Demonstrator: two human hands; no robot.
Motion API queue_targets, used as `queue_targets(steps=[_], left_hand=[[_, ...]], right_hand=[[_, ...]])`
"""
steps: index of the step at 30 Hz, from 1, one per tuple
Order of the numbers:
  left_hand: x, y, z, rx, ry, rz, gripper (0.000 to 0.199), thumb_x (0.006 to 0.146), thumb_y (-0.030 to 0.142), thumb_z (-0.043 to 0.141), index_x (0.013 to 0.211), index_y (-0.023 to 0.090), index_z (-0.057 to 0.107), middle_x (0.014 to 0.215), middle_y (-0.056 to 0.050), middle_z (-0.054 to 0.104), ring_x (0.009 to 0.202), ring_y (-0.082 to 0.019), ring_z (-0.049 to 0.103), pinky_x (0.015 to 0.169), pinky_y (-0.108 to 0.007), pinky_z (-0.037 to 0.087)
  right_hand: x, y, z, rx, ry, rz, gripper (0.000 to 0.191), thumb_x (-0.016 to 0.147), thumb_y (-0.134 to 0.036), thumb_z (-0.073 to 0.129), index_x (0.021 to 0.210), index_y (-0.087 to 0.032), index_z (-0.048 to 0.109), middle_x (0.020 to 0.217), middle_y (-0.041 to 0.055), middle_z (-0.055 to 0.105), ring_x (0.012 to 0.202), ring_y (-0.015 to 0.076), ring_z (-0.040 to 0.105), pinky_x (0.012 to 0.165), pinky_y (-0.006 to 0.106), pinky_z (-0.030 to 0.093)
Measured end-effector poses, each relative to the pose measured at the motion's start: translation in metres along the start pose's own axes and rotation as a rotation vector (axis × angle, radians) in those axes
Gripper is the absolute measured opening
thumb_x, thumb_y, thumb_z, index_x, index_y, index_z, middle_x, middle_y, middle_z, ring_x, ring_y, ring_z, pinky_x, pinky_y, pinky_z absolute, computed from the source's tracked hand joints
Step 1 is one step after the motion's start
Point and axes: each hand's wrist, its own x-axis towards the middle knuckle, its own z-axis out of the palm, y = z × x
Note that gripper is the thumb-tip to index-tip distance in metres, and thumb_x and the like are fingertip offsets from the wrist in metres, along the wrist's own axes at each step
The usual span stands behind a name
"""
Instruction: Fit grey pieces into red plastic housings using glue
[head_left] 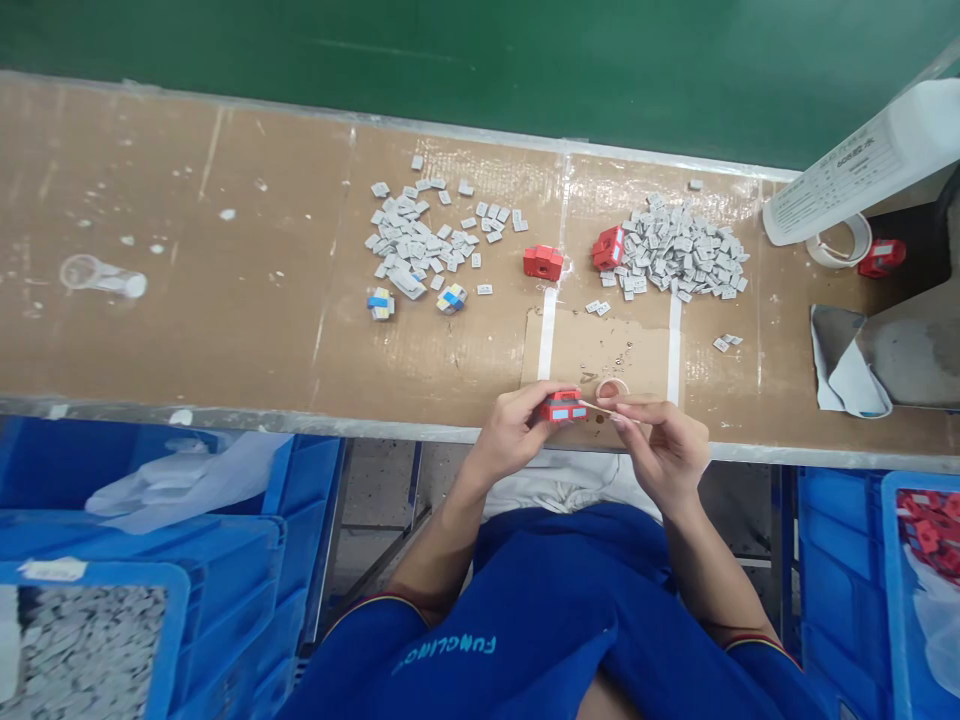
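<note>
A small red block (564, 406) with pale blue patches on its face is held just above the near edge of a workbench, at the middle of the person's body. The left hand (511, 432) grips it, with the fingers (531, 398) curled closely around its left end. The right hand (664, 448) is beside it, its thumb and forefinger pinched narrowly on a thin pale strip (609, 411), which runs to the block and appears to touch it.

Just beyond the hands, a small tape roll (612, 388) lies on a cardboard sheet (592, 345) set on the brown bench (187, 250). Farther ahead are two more red blocks (544, 262) (608, 247), standing between two heaps of small grey tiles (412, 240) (679, 250). Two small blue and yellow pieces (381, 303) (451, 298) sit near the left heap. To the right are a white jug (862, 165) lying on its side, a wider tape roll (838, 240) and another red block (882, 258). Blue crates stand on the floor on both sides: the left one (150, 560) holds grey tiles, the right one (930, 530) red parts.
</note>
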Motion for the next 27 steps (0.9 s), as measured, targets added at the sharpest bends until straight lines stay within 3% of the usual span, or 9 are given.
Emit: queue_targets(steps=[4,10,16,18,20,22,24,27], left_hand=[[0.0,0.0,-0.001,-0.114,0.023,-0.079,0.029,0.093,0.025,0.074,0.122,0.02,0.074,0.115,-0.01,0.081,0.098,-0.021,0.078,0.084,-0.028,0.062],[-0.003,0.0,-0.001,-0.379,0.056,-0.231,0.034,0.092,0.036,0.077,0.121,0.018,0.071,0.118,-0.012,0.08,0.09,-0.022,0.081,0.077,-0.03,0.067],[0.0,0.003,-0.003,-0.355,0.049,-0.263,0.036,0.091,0.038,0.079,0.12,0.018,0.074,0.122,-0.013,0.079,0.094,-0.023,0.082,0.083,-0.031,0.067],[0.0,0.003,-0.003,-0.342,0.042,-0.254,0.036,0.091,0.037,0.079,0.121,0.019,0.074,0.123,-0.012,0.079,0.095,-0.023,0.081,0.081,-0.03,0.067],[0.0,0.002,-0.004,-0.337,0.045,-0.241,0.036,0.092,0.037,0.078,0.124,0.02,0.073,0.127,-0.012,0.078,0.095,-0.023,0.081,0.079,-0.029,0.066],[-0.002,0.001,-0.005,-0.327,0.063,-0.223,0.037,0.092,0.037,0.078,0.124,0.021,0.073,0.129,-0.013,0.077,0.101,-0.024,0.08,0.079,-0.029,0.066],[-0.004,-0.001,-0.006,-0.33,0.08,-0.201,0.038,0.091,0.037,0.079,0.125,0.02,0.073,0.127,-0.014,0.078,0.108,-0.026,0.078,0.08,-0.03,0.066],[-0.004,-0.004,-0.007,-0.383,0.092,-0.165,0.04,0.092,0.037,0.077,0.129,0.022,0.071,0.127,-0.013,0.078,0.1,-0.023,0.079,0.076,-0.029,0.065]], right_hand=[[0.0,0.008,-0.008,-0.093,0.104,0.027,0.009,0.096,-0.017,0.072,0.099,-0.025,0.073,0.095,0.0059,0.079,0.091,0.0214,0.078,0.077,0.037,0.066],[0.008,0.014,-0.008,-0.226,-0.022,-0.041,0.011,0.101,-0.018,0.064,0.102,-0.026,0.073,0.102,0.0065,0.078,0.096,0.0206,0.076,0.082,0.038,0.065],[0.008,0.018,-0.011,-0.341,-0.052,-0.029,0.01,0.102,-0.021,0.064,0.098,-0.024,0.073,0.103,0.0074,0.074,0.095,0.0191,0.073,0.083,0.035,0.062],[0.006,0.018,-0.011,-0.309,-0.105,0.014,0.013,0.103,-0.03,0.063,0.11,-0.024,0.072,0.113,0.0102,0.072,0.105,0.0215,0.072,0.089,0.038,0.062],[0.006,0.017,-0.016,-0.256,-0.146,0.028,0.033,0.104,-0.044,0.061,0.129,-0.024,0.067,0.125,0.0141,0.07,0.117,0.0257,0.07,0.094,0.043,0.062],[0.008,0.019,-0.03,-0.261,-0.125,0.012,0.043,0.104,-0.05,0.057,0.137,-0.023,0.063,0.128,0.0158,0.069,0.12,0.028,0.068,0.092,0.044,0.062],[0.013,0.028,-0.054,-0.371,-0.021,0.009,0.032,0.105,-0.043,0.055,0.126,-0.024,0.069,0.118,0.0132,0.073,0.108,0.0255,0.071,0.084,0.04,0.062],[0.023,0.052,-0.094,-0.616,0.068,0.074,0.019,0.103,-0.032,0.059,0.108,-0.023,0.075,0.102,0.0088,0.075,0.086,0.0205,0.071,0.075,0.034,0.06]])
